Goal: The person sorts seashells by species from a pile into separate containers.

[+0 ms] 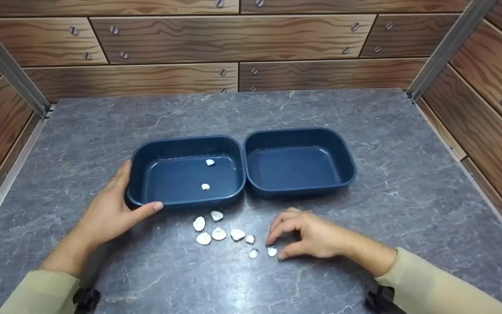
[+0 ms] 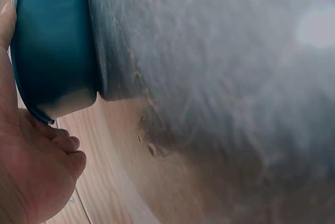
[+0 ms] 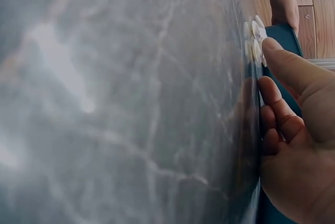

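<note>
My left hand (image 1: 109, 209) holds the near left corner of the left blue container (image 1: 185, 203), its thumb along the front rim and its fingers at the side wall. Two small white seashells (image 1: 210, 162) lie inside that container. My right hand (image 1: 310, 235) is low over the table, thumb and forefinger apart on either side of a small seashell (image 1: 272, 251). Left of this hand, several white seashells (image 1: 218, 233) are spread on the table. In the right wrist view, the thumb overlaps the seashells (image 3: 255, 50).
A second blue container (image 1: 299, 189) stands against the right side of the first. Both rest on a grey marbled table (image 1: 408, 174). Wood-patterned panels (image 1: 233, 39) with metal corner posts (image 1: 447, 48) close off the back and sides.
</note>
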Demonstrator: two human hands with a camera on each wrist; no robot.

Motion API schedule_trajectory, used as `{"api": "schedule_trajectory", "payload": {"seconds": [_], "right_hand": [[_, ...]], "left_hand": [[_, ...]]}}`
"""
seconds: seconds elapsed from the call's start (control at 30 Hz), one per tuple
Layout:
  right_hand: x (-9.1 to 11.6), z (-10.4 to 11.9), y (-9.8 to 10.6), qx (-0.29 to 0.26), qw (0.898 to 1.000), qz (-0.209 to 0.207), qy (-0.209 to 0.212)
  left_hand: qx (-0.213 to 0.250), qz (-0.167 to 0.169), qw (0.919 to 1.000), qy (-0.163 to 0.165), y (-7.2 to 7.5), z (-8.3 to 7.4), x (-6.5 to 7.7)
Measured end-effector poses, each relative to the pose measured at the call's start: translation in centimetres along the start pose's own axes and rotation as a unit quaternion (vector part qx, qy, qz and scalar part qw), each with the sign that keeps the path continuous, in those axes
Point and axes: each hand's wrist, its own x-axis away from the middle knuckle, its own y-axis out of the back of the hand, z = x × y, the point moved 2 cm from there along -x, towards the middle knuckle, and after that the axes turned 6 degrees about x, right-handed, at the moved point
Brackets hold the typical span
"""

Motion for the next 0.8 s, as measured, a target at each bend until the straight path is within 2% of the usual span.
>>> {"api": "schedule_trajectory", "payload": {"seconds": [0.37, 0.8], "right_hand": [[-0.01, 0.15, -0.35, 0.043, 0.999, -0.013, 0.023], [-0.23, 0.31, -0.52, 0.046, 0.998, -0.028, 0.032]], "left_hand": [[-0.004, 0.000, 1.0000, -0.004, 0.12, -0.21, -0.03], [-0.005, 0.000, 1.0000, 0.001, 0.03, -0.10, 0.09]]}}
